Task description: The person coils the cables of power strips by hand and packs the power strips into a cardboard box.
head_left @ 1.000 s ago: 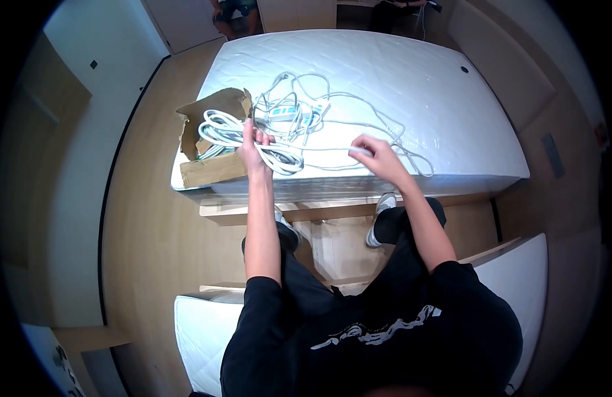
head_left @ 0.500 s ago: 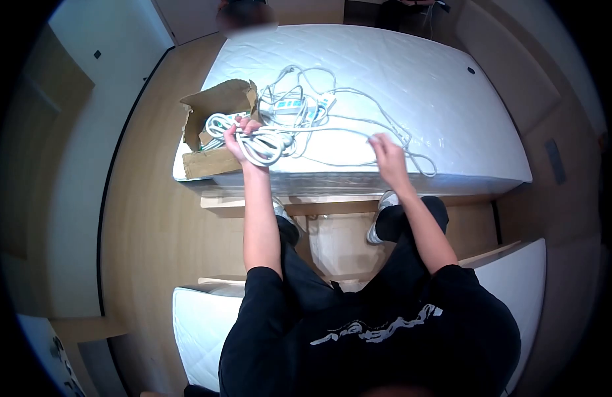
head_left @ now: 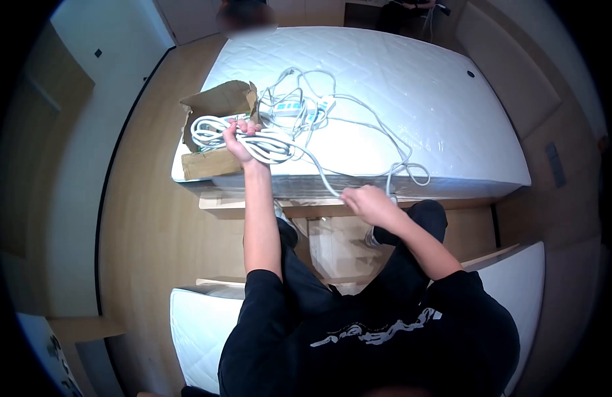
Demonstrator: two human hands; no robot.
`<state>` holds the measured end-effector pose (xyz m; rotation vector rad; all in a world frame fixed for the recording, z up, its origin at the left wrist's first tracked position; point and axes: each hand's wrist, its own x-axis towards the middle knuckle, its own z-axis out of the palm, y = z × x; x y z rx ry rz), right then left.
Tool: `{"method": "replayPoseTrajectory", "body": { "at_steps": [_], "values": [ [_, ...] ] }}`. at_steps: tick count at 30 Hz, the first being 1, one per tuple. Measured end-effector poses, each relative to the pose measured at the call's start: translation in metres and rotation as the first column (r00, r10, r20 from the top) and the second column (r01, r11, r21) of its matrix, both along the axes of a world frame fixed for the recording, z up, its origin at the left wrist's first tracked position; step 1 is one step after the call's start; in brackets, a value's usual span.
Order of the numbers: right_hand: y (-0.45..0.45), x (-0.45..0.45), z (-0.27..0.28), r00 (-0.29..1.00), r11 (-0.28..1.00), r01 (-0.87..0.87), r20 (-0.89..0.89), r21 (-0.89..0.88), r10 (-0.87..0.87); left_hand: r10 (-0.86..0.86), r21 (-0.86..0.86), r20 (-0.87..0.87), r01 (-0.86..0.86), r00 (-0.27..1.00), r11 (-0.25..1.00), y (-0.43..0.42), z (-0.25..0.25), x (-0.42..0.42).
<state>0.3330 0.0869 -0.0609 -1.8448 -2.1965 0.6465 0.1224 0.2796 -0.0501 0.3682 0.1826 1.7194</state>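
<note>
My left hand (head_left: 241,140) is closed around a coiled white cable (head_left: 273,147) in front of the open cardboard box (head_left: 203,165). From that coil a length of cable runs right and down to my right hand (head_left: 367,202), whose fingers are pinched on it just past the mattress's near edge. Behind the coil, a white power strip (head_left: 289,107) with blue-marked sockets lies among tangled thin cables on the mattress (head_left: 385,59). More cable loops lie on the mattress's right part, near its front edge. The inside of the box is partly hidden by the coil.
A wooden bed base (head_left: 220,204) runs under the mattress, with my legs against its near side. Beneath me is a second white mattress (head_left: 203,331). At the far side, a blurred person (head_left: 245,16) is at the left and another person (head_left: 402,14) sits farther right.
My right hand has moved down and toward me from above the mattress, drawing the cable past the edge. The coil in my left hand has shifted slightly and spread toward the left.
</note>
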Motion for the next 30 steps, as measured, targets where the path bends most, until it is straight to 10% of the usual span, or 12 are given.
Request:
{"method": "replayPoseTrajectory", "body": {
  "at_steps": [5,8,10,15,21,30],
  "values": [
    [-0.009,-0.018,0.012,0.993,0.989,-0.097,-0.062,0.111,0.105,0.216,-0.331,-0.257,-0.295,0.942,0.896,0.007,-0.010,0.013],
    [-0.012,-0.022,0.020,0.997,0.988,-0.078,-0.016,0.132,0.081,0.323,-0.110,-0.660,-0.513,0.678,0.851,0.002,-0.008,0.028],
    [0.005,-0.022,0.035,0.947,0.906,-0.322,0.073,0.276,0.314,0.258,-0.021,-0.719,-0.391,0.646,0.920,-0.012,-0.002,0.043],
    [0.079,-0.007,0.066,0.916,0.730,-0.224,-0.115,0.646,0.384,-0.166,-0.055,-0.850,0.229,0.501,0.972,-0.044,-0.015,0.070],
    [0.122,0.031,0.053,0.884,0.926,-0.095,-0.396,0.365,0.247,-0.781,-0.363,-0.278,0.692,0.559,0.624,-0.052,-0.022,0.071],
    [0.115,0.039,0.043,0.943,0.951,0.095,-0.333,0.293,0.008,-0.639,-0.329,-0.589,0.576,0.494,0.748,-0.051,-0.015,0.072]
  ]
}}
